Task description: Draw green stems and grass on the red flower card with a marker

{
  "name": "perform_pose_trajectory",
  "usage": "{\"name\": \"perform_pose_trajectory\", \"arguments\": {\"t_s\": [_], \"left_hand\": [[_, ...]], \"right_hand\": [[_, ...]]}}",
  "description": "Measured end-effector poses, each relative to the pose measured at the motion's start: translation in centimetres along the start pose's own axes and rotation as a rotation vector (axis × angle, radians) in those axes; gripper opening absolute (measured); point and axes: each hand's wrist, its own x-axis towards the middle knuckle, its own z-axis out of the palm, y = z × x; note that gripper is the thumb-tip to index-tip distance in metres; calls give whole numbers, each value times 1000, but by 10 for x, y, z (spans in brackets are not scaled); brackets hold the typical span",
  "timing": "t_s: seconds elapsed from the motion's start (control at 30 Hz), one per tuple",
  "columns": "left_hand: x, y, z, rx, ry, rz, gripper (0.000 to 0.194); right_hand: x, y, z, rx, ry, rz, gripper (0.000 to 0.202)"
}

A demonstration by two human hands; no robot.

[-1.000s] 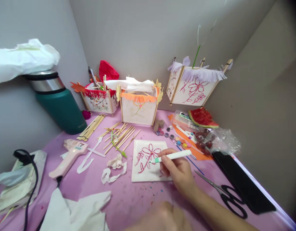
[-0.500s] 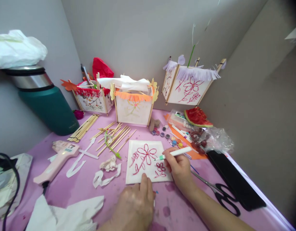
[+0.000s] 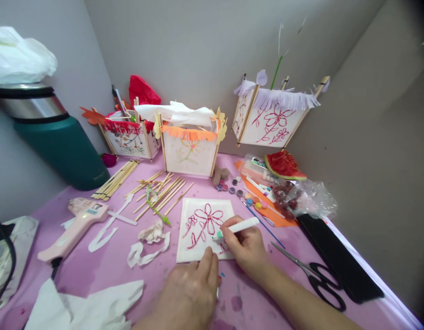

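Observation:
A white square panel (image 3: 184,254) with flowers in dark pink outline lies flat on the purple tabletop. My right hand (image 3: 248,250) is closed around a white marker (image 3: 244,225) with a green collar. The marker's tip is at the panel, below the large flower; whether it touches cannot be told. This hand covers the panel's lower right part. My left hand (image 3: 194,288) lies with its fingers stretched out, fingertips on the panel's lower edge. A small white piece (image 3: 218,292) peeks out beside it, mostly hidden, so I cannot tell whether it is held.
Bamboo sticks (image 3: 169,197), a glue gun (image 3: 76,227) and crumpled white paper (image 3: 152,233) lie leftward. Scissors (image 3: 311,270) and paint pots (image 3: 255,202) are to the right. Behind stand decorated lanterns (image 3: 189,153); another lantern (image 3: 272,121) hangs. A green bottle (image 3: 60,146) stands left.
My right hand and the marker have moved left and slightly down over the panel, now covering the small lower flower. My left hand keeps its place at the panel's edge. The view has shifted slightly.

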Motion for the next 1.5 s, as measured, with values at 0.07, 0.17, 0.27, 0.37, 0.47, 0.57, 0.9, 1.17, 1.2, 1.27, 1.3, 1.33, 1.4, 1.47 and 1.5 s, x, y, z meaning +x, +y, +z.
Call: {"name": "perform_pose_trajectory", "arguments": {"t_s": [0.07,0.17,0.27,0.37,0.47,0.57,0.9,1.17,1.2,1.27,1.3,1.33,1.4,1.47,1.5], "left_hand": [[0,0,0,-40,-12,-18,36],[0,-1,-3,-105,-63,-58,30],[1,0,-6,-121,-112,-86,28],[2,0,-8,-136,-167,-101,27],[2,0,-9,-157,-198,-114,26],[2,-1,-10,-172,-214,-116,27],[4,-3,-13,-208,-263,-121,29],[3,-3,-12,-203,-252,-103,31],[3,-3,-12,-200,-252,-99,31],[3,-4,-13,-193,-259,-95,31],[3,-4,-13,-191,-265,-95,32],[4,-4,-13,-191,-270,-97,32],[4,-5,-14,-196,-274,-94,34],[4,-5,-15,-206,-281,-86,37],[4,-5,-16,-210,-285,-84,37]], "right_hand": [[-1,0,0,-22,-9,-13,17],[-2,0,1,-64,-28,-34,15],[-2,-1,1,-98,-47,-60,12],[-3,-1,1,-112,-54,-70,10],[-4,1,2,-119,-55,-76,10],[-3,2,2,-121,-60,-78,10],[-4,-1,1,-169,-75,-133,8],[-2,-2,2,-220,-73,-173,9],[-2,-2,2,-219,-77,-176,9],[-2,-1,2,-209,-87,-175,10],[-2,-1,1,-202,-93,-172,10],[-3,0,1,-196,-100,-167,10],[-3,0,0,-191,-112,-153,12],[-4,1,-1,-183,-122,-131,13],[-4,1,-1,-175,-126,-119,13]]}}
